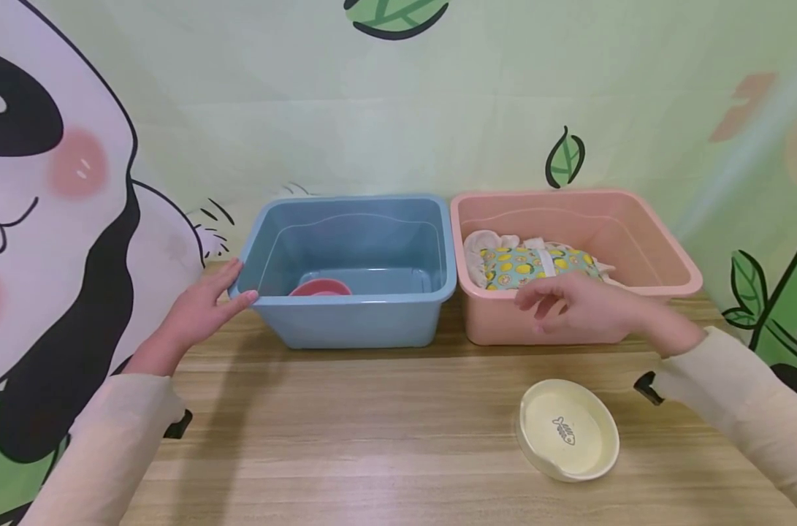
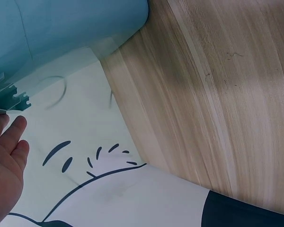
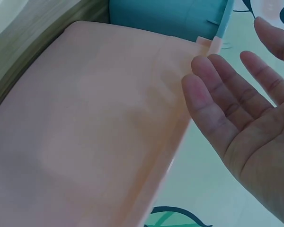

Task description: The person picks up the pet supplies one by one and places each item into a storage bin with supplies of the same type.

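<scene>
Hanging empty, right hand (image 1: 574,301) partly hides pink tub (image 1: 492,320), bowl (image 1: 589,431) at six o'clock; left hand (image 1: 197,310), unclenched, touches blue tub (image 1: 357,321).

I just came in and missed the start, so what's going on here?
A person has their left hand touching the rim of a blue bin, where a reddish item is partly visible. The right hand holds nothing, its fingers near the front rim of a pink bin. That bin contains a lemon-print fabric bundle. A cream dish sits on the table in front of it.
</scene>
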Motion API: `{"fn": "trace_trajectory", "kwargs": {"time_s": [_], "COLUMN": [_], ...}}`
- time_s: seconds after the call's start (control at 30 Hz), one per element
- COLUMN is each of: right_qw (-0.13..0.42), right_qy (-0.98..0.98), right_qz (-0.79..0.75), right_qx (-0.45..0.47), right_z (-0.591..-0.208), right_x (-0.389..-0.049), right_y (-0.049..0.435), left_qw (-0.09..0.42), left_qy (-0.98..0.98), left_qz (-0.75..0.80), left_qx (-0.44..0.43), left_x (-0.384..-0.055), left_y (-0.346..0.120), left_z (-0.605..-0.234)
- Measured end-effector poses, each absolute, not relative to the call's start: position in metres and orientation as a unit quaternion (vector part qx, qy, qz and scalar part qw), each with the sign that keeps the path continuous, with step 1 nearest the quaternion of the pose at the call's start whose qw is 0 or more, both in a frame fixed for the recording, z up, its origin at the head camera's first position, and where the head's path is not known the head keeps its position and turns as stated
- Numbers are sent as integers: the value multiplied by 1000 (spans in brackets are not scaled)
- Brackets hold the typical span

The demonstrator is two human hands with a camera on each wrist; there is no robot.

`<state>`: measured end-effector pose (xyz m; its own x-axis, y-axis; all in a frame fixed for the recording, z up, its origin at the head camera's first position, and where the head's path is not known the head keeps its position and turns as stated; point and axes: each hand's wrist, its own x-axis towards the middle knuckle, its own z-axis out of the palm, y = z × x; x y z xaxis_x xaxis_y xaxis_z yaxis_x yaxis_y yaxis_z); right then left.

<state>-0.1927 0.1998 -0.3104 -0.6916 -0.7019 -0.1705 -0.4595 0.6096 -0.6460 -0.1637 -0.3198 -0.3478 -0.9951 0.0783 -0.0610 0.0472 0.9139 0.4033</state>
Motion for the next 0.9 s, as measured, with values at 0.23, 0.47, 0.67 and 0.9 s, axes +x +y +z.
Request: {"fn": "trace_trajectory", "kwargs": {"time_s": [0.23, 0.47, 0.67, 0.9], "right_qw": [213, 245, 266, 270], "right_qy": [866, 852, 848, 847], "right_qz": [-292, -305, -304, -299], "right_qx": [-344, -347, -343, -347], "right_z": [-317, -330, -341, -352], "right_x": [-191, -190, -190, -192], "right_y": [199, 204, 205, 207], "left_qw": [41, 39, 41, 45], "left_qy": [977, 977, 978, 978], "left_qz": [206, 206, 204, 203], "left_qx": [31, 31, 28, 26], "left_x": [-162, -163, -164, -163], "left_y": [-320, -321, -320, -319], "left_z": [-348, -349, -349, -347]}}
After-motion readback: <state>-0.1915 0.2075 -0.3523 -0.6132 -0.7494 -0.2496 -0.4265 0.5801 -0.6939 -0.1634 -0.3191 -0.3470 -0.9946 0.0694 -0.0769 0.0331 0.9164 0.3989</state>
